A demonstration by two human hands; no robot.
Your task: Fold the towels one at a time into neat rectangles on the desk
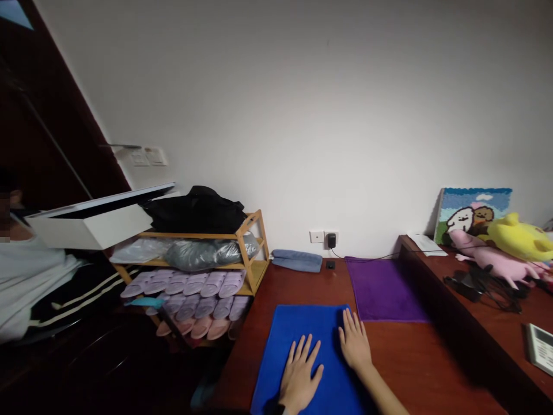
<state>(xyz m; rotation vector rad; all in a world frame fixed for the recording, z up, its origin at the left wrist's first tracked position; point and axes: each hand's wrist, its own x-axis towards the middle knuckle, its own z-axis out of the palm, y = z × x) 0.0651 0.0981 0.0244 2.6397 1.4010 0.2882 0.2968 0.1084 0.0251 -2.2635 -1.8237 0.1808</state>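
A bright blue cloth (328, 323) lies spread out on the reddish-brown wooden table (401, 363). My left hand (300, 377) rests flat on its middle with the fingers spread. Along the cloth's right edge lies my right hand (355, 341), palm down and fingers stretched out. Neither hand holds anything. Beyond the right hand, a purple cloth (386, 291) is laid flat toward the wall. The near edge of the blue cloth runs out of the picture.
A folded grey-blue cloth (298, 260) lies against the wall near a plugged-in black adapter (331, 240). At left stands a wooden rack (259, 271) with slippers and a black bag (199, 210). A seated person (34, 288) is far left. Plush toys (496, 265) crowd the raised right surface.
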